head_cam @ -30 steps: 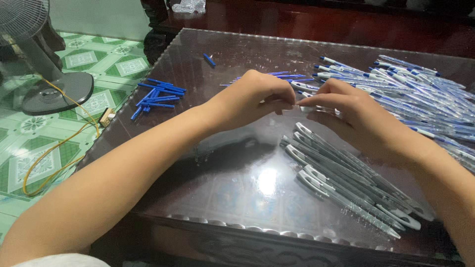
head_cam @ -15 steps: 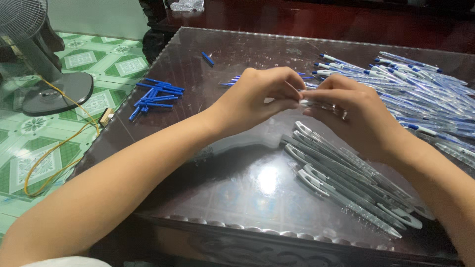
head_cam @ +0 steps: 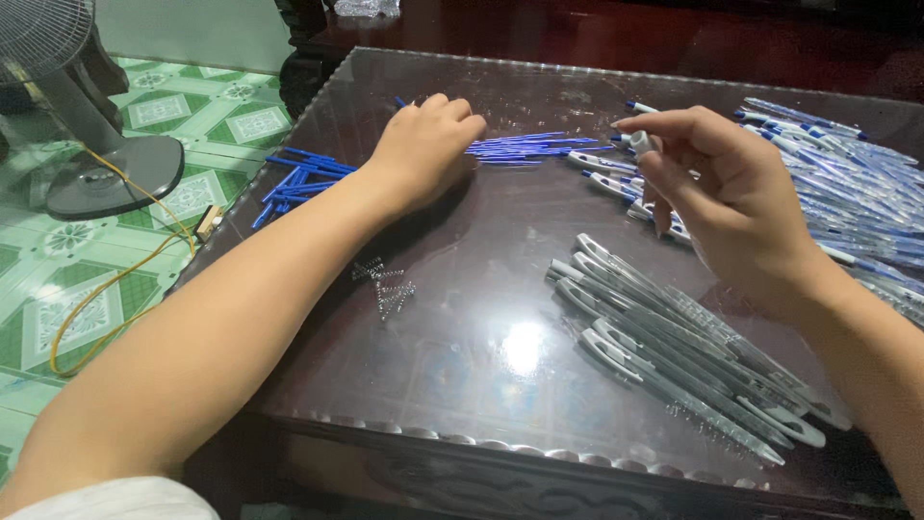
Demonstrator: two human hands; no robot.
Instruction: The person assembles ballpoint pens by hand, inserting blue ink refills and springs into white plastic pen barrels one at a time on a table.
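Observation:
My left hand [head_cam: 426, 144] rests knuckles-up on the glass-topped table [head_cam: 462, 356], its fingers curled at the near end of a loose bunch of thin blue refills [head_cam: 525, 147]. Whether it grips one is hidden. My right hand [head_cam: 727, 197] is raised above the table and pinches a clear pen barrel [head_cam: 643, 144] between thumb and fingers. Below it lies a row of several assembled clear pens with grey clips [head_cam: 674, 351]. A few small metal springs [head_cam: 385, 284] lie beside my left forearm.
A large heap of blue-and-clear pen parts [head_cam: 837, 183] covers the table's right side. More blue pieces [head_cam: 298, 178] sit near the left edge. A standing fan [head_cam: 87, 144] and a yellow cord [head_cam: 115, 289] are on the green tiled floor to the left.
My hands have come apart. The left hand has moved left and away to the blue refills, and the right hand has lifted with the pen barrel. The springs are uncovered.

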